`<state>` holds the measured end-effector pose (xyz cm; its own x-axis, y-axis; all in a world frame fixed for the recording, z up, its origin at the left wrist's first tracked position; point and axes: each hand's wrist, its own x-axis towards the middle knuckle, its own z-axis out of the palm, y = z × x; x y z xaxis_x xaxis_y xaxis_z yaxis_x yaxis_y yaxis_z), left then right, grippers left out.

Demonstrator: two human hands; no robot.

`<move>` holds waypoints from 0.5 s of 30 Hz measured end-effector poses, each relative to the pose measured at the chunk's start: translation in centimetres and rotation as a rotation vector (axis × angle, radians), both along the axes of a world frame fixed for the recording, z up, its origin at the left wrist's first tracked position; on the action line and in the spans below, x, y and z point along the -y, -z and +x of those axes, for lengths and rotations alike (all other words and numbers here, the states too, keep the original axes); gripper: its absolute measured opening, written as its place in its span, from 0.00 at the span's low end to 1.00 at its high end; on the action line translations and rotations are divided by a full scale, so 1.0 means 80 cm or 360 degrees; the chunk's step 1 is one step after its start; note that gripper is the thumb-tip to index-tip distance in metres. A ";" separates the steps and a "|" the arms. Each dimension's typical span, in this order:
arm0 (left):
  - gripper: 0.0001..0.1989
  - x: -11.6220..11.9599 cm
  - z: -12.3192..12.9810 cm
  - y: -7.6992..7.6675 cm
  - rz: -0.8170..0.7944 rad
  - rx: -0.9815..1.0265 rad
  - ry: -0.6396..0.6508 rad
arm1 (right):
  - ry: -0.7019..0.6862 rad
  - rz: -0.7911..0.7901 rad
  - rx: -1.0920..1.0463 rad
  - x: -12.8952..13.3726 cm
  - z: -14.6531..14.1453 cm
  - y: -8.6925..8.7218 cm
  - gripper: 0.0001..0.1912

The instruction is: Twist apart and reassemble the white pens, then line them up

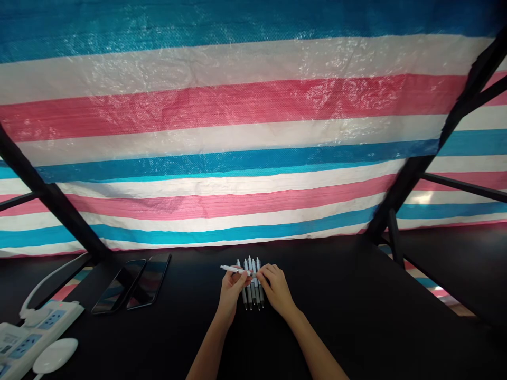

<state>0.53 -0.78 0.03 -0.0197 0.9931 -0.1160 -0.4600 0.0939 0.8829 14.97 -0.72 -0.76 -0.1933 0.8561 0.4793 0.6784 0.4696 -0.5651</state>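
Note:
Several white pens with grey grips [253, 293] lie side by side on the black table [325, 316], tips toward the camera. Above them, my left hand [232, 293] pinches a white pen [233, 269], held crosswise with one end pointing left. My right hand [278, 289] has its fingers closed at the right end of that same pen, around its grey part. The fingers partly cover the held pen and some of the pens beneath.
Two dark phones [119, 287] [149, 282] lie at the left. A white power strip [43, 330] and a round white device [55, 355] occupy the near left corner. Black frame bars [412, 169] rise on both sides before a striped sheet [237, 105].

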 end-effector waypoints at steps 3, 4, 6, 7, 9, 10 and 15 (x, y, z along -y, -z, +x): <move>0.22 -0.001 -0.001 -0.001 -0.0013 0.0022 -0.0048 | -0.0008 0.0003 -0.0029 0.000 0.003 -0.001 0.09; 0.23 -0.001 -0.002 -0.001 -0.0024 0.0032 -0.0082 | -0.0012 0.0007 -0.0040 -0.001 0.005 -0.001 0.08; 0.23 -0.003 -0.003 0.000 -0.0044 0.0051 -0.0138 | -0.0016 0.0001 -0.0044 -0.002 0.008 -0.002 0.08; 0.23 -0.003 -0.003 0.000 -0.0050 0.0057 -0.0149 | -0.0018 -0.0008 -0.0040 -0.002 0.009 -0.002 0.07; 0.23 -0.003 -0.004 0.000 -0.0049 0.0059 -0.0144 | -0.0023 -0.0033 -0.0028 -0.003 0.011 -0.002 0.06; 0.23 -0.003 -0.004 0.000 -0.0044 0.0058 -0.0136 | -0.0023 -0.0046 -0.0019 -0.003 0.011 -0.002 0.07; 0.22 0.000 -0.003 -0.005 -0.0048 0.0044 -0.0126 | -0.0010 -0.0089 -0.0035 -0.003 0.012 -0.001 0.12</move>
